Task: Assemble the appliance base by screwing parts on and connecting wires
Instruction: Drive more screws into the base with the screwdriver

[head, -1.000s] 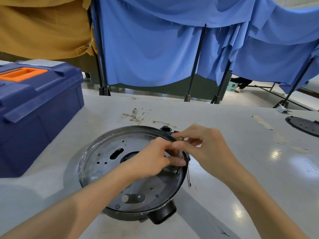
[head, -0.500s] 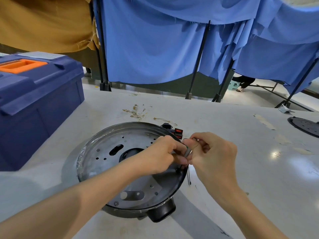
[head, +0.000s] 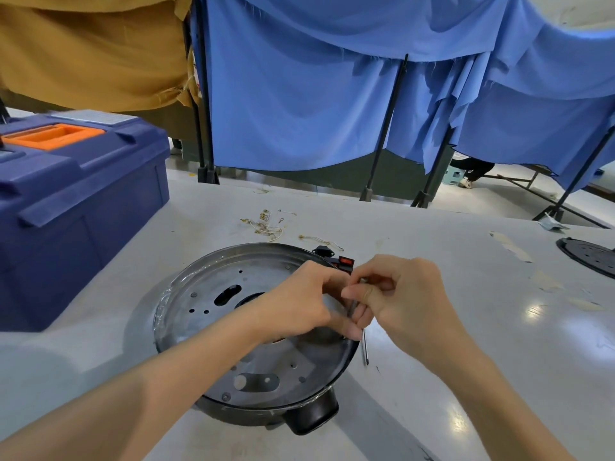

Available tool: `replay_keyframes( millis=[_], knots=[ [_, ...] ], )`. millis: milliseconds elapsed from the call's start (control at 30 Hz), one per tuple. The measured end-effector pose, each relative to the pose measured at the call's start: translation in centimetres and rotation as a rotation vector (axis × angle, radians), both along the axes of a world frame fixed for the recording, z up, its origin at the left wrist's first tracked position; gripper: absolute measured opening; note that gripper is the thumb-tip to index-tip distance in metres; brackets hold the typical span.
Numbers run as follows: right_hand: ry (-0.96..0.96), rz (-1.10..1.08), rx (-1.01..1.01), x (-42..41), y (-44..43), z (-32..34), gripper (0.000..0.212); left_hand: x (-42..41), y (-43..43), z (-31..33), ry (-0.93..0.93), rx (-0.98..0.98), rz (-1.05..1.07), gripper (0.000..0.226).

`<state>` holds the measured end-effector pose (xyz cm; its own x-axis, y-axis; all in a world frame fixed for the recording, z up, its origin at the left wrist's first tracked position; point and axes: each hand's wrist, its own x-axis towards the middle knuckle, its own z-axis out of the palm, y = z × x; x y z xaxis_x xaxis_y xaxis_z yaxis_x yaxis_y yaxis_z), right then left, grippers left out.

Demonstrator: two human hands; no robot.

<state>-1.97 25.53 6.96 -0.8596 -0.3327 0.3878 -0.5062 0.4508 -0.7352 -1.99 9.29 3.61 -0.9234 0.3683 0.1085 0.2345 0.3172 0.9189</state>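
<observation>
The appliance base (head: 213,314) sits in the middle of the white table (head: 482,344), right in front of the person. It's a round, shiny grey metal plate full of little holes, with one oblong slot and a dark opening near the centre. There's a black housing underneath and a black stub (head: 312,417) poking out at the near edge.

Both hands meet over its right rim. The right hand (head: 409,301) has its fingers curled, pinching a small grey metal part (head: 362,281). The left hand (head: 299,304) is curled in tight against it, thumb tucked under. Honestly can't tell if it's actually got hold of anything, since the hands hide that spot.

A thin metal rod (head: 365,349) shows just beside the rim below them. A black switch piece with red (head: 344,261) is behind the hands, and loose wires (head: 266,224) lie further back. Big blue toolbox (head: 83,201) on the left, a black disc (head: 589,257) far right, and blue curtains (head: 299,94) behind.
</observation>
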Motion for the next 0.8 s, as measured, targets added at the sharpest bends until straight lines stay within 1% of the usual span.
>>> replay_keyframes(
  millis=[100,167,200,233,300,333,367,433,533,567,600,667,700,733,800],
  knots=[
    [0.064,-0.166,0.03,0.2,-0.6,-1.3,0.018,0.2,0.6,0.1,0.042,0.002,0.021,0.023],
    [0.137,-0.226,0.063,0.7,-1.2,-1.6,0.017,0.1,0.7,0.0,0.062,-0.002,0.028,0.025],
    [0.138,-0.203,0.09,0.8,-1.2,-1.2,0.019,0.1,0.7,-0.1,0.058,0.007,0.035,0.028],
    [0.097,-0.139,0.11,0.6,-1.0,-0.6,0.02,0.1,0.6,-0.1,0.04,0.02,0.046,0.032],
    [-0.055,0.03,0.101,0.0,-0.1,1.1,0.014,0.1,0.6,0.0,-0.007,0.015,0.054,0.035],
    [-0.097,0.092,0.085,-0.4,0.4,1.8,0.01,0.0,0.6,0.0,-0.022,0.004,0.051,0.036],
    [-0.092,0.124,0.078,-0.6,0.6,2.2,0.007,0.0,0.6,0.1,-0.033,-0.001,0.047,0.036],
    [-0.045,0.093,0.064,-0.7,0.2,1.9,0.01,0.0,0.6,0.2,-0.042,-0.006,0.035,0.039],
    [-0.036,-0.033,0.005,-0.4,-0.9,0.4,0.019,-0.1,0.3,0.3,-0.05,-0.005,0.005,0.05],
    [-0.032,-0.09,-0.018,-0.3,-1.2,-0.1,0.024,-0.1,0.2,0.3,-0.051,-0.015,-0.005,0.048],
    [-0.018,-0.153,-0.04,-0.4,-1.3,-0.6,0.027,-0.1,0.1,0.2,-0.047,-0.022,-0.008,0.042],
    [0.008,-0.262,-0.086,-0.1,-1.4,-1.5,0.025,0.1,0.2,0.3,-0.043,-0.011,0.006,0.017],
    [0.014,-0.304,-0.105,0.1,-1.3,-1.9,0.021,0.1,0.3,0.3,-0.029,-0.005,0.021,0.015],
    [0.024,-0.337,-0.11,0.4,-1.1,-2.1,0.018,0.1,0.4,0.4,-0.009,-0.007,0.032,0.02],
    [0.03,-0.322,-0.085,0.4,-0.6,-2.0,0.014,0.2,0.7,0.5,0.025,-0.019,0.03,0.016]
  ],
)
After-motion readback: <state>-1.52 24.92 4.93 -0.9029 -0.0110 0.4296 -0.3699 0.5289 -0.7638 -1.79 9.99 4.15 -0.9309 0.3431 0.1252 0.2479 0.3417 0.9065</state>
